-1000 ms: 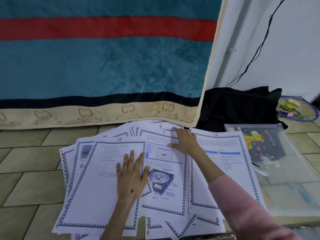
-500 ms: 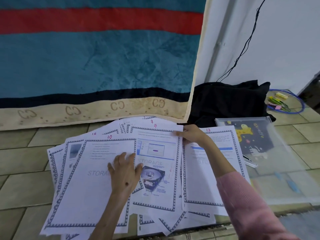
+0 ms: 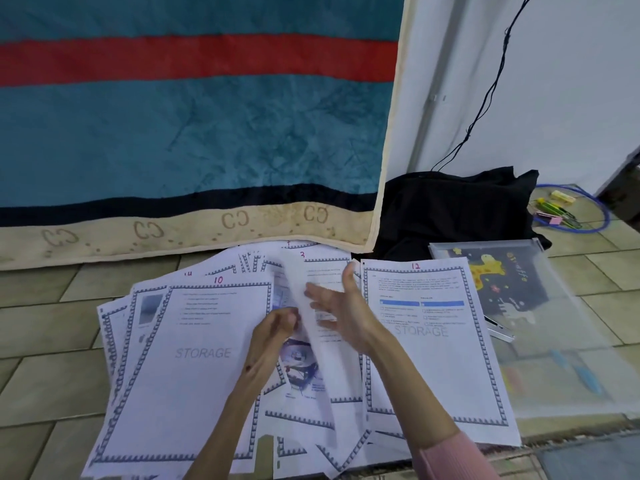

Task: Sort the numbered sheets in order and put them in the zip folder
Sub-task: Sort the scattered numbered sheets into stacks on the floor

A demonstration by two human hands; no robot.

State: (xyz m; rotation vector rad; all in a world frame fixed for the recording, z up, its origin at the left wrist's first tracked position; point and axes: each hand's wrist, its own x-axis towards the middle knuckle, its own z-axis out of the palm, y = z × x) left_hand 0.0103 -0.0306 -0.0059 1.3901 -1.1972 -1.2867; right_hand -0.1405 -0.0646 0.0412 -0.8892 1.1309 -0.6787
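A white printed sheet (image 3: 317, 344) is pinched by the left hand (image 3: 273, 327), lifted edge-on for sorting; the right hand (image 3: 341, 306) is spread wide beside it.

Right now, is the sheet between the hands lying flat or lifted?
Lifted: the sheet stands on edge, blurred, pinched by the left hand.

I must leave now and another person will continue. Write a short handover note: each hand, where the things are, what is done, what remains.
Left hand: fingers pinch a lifted, blurred sheet in the middle of the pile.
Right hand: open, beside that sheet, holding nothing.
Sheets: fanned out unsorted on the tiled floor; sheet 10 lies at the left, sheet 12 at the right, sheet 3 at the top.
Zip folder: on the floor right of the sheets, with no numbered sheet visible inside.
Done: nothing sorted visibly.
Left: order all sheets, put them in the folder.
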